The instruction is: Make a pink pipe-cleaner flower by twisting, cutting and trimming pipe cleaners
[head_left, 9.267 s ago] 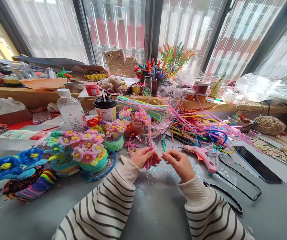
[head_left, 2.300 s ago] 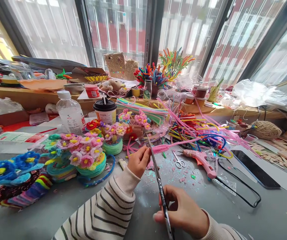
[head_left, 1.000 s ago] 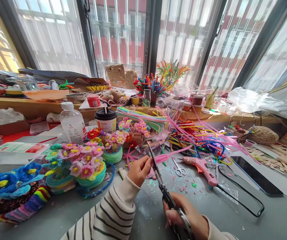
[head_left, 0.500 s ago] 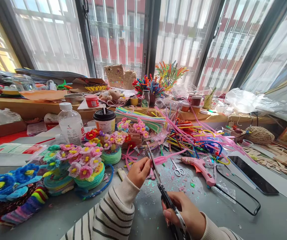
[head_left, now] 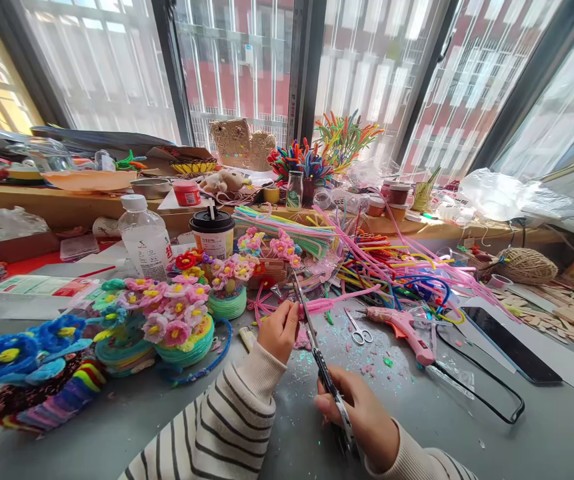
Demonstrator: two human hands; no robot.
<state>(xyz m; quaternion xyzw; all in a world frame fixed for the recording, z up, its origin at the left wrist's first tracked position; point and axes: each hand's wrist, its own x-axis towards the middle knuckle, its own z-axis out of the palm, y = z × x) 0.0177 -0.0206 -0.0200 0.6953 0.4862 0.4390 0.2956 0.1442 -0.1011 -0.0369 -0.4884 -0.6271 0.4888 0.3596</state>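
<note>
My left hand [head_left: 277, 335] is closed in a pinch at the table's middle, beside the scissor blades. A fuzzy pink pipe cleaner [head_left: 321, 305] sticks out from its fingertips, passing behind the blades to the right. My right hand [head_left: 361, 417] grips the handles of large scissors [head_left: 319, 357], whose tips point away from me. The blades lie nearly together, right against my left fingertips; whether they touch the pipe cleaner I cannot tell. Pink fluff scraps and glitter lie on the grey table [head_left: 291, 427] around the hands.
Left stand pipe-cleaner flowers [head_left: 174, 310], a bottle [head_left: 144, 243] and a lidded cup [head_left: 213, 235]. Right lie small scissors [head_left: 359, 330], a pink glue gun [head_left: 407, 330] with its black cord, and a phone [head_left: 511, 343]. Loose pipe cleaners [head_left: 397, 267] are heaped behind.
The scissor handles have come closer together in my right hand. My left hand keeps its pinch beside the blades. The whole view has shifted slightly.
</note>
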